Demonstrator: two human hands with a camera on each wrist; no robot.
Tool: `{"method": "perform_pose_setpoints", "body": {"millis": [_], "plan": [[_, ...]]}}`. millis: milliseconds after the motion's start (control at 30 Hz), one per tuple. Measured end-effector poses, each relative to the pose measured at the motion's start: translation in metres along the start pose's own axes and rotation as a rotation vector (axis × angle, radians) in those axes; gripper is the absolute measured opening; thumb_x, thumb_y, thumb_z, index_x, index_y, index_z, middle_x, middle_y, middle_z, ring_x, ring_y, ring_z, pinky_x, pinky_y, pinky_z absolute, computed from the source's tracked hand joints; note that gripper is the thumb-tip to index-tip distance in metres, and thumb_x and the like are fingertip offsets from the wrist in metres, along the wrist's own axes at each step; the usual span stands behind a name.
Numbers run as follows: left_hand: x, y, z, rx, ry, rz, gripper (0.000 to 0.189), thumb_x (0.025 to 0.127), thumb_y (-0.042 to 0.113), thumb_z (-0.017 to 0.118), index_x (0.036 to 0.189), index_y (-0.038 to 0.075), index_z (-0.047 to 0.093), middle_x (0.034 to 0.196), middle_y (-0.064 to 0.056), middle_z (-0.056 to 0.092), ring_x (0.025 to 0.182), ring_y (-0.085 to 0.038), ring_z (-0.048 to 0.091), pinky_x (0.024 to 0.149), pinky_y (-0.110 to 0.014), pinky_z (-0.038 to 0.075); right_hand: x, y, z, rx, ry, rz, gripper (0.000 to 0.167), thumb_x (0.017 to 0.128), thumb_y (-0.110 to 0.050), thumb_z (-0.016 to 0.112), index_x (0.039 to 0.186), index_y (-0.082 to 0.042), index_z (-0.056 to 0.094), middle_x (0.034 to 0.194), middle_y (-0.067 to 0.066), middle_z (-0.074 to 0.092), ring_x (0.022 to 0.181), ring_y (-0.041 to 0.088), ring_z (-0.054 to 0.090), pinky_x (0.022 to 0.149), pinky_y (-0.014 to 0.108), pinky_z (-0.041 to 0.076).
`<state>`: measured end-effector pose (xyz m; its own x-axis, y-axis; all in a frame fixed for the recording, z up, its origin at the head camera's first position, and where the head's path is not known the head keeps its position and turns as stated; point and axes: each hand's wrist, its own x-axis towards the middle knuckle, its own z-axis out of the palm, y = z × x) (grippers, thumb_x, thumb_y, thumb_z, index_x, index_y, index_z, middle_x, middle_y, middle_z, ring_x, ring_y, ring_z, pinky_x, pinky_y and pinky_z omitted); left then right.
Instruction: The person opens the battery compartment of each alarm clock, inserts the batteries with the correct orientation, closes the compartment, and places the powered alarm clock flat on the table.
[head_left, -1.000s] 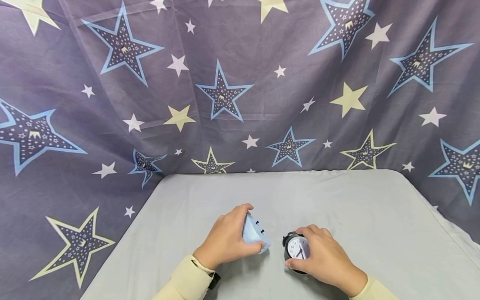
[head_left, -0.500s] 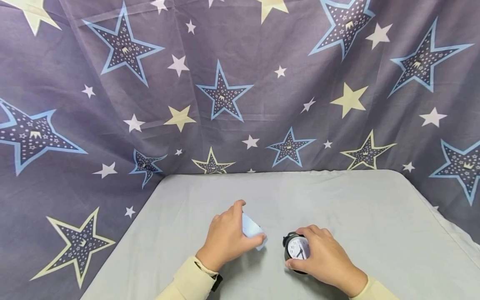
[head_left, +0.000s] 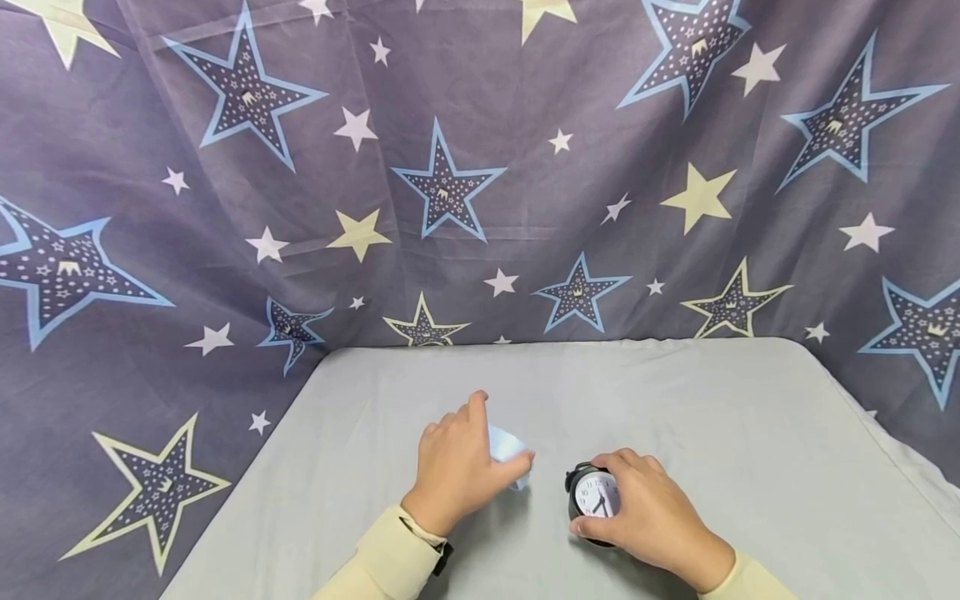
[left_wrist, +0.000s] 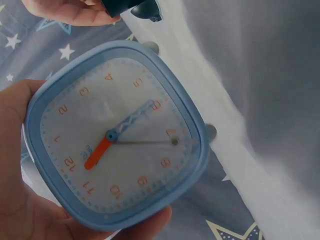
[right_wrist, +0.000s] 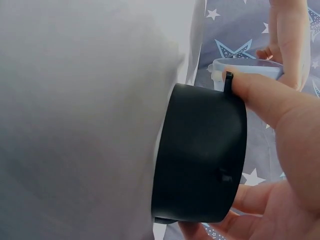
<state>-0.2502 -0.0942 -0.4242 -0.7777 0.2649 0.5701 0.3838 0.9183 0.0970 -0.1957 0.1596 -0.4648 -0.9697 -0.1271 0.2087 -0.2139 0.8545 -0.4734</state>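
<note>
My left hand (head_left: 459,467) grips a light blue, rounded-square alarm clock (head_left: 507,443), lifted off the sheet. Its white face with orange numerals and an orange hour hand fills much of the left wrist view, where the clock (left_wrist: 132,90) sits between thumb and fingers. My right hand (head_left: 660,521) holds a round black alarm clock (head_left: 576,500) with a white dial, low on the sheet; the hand covers its right side. From the right wrist, the black casing (right_wrist: 200,155) shows side-on, thumb by a small tab on top. The two clocks are apart.
Both hands are over a pale grey sheet (head_left: 390,408) covering a flat surface. Behind and to the sides hangs a dark purple-grey curtain (head_left: 510,183) printed with stars. A dark band (head_left: 444,558) shows at my left cuff.
The left hand has moved slightly away from me and turned the blue clock, so its two dark pegs no longer show in the head view. My right hand and the black clock stay put.
</note>
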Motion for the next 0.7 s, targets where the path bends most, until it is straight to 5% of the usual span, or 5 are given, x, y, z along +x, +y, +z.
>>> {"method": "perform_pose_setpoints", "body": {"millis": [500, 700], "plan": [[0.0061, 0.0055, 0.0013, 0.11, -0.112, -0.089, 0.075, 0.075, 0.071, 0.064, 0.112, 0.006, 0.055, 0.088, -0.006, 0.054, 0.062, -0.022, 0.052, 0.055, -0.039, 0.036, 0.0009, 0.0004, -0.0001, -0.007, -0.003, 0.006, 0.081, 0.061, -0.064, 0.091, 0.124, -0.018, 0.07, 0.118, -0.005, 0.067, 0.101, 0.016, 0.055, 0.078, 0.035, 0.048], [0.0078, 0.0073, 0.0037, 0.133, -0.098, -0.104, 0.075, 0.076, 0.07, 0.064, 0.113, 0.005, 0.054, 0.093, -0.009, 0.05, 0.056, -0.021, 0.048, 0.054, -0.04, 0.034, 0.0007, 0.0009, -0.0004, -0.004, -0.003, 0.003, 0.081, 0.061, -0.064, 0.091, 0.124, -0.017, 0.07, 0.118, -0.005, 0.067, 0.101, 0.016, 0.055, 0.079, 0.035, 0.048]]}}
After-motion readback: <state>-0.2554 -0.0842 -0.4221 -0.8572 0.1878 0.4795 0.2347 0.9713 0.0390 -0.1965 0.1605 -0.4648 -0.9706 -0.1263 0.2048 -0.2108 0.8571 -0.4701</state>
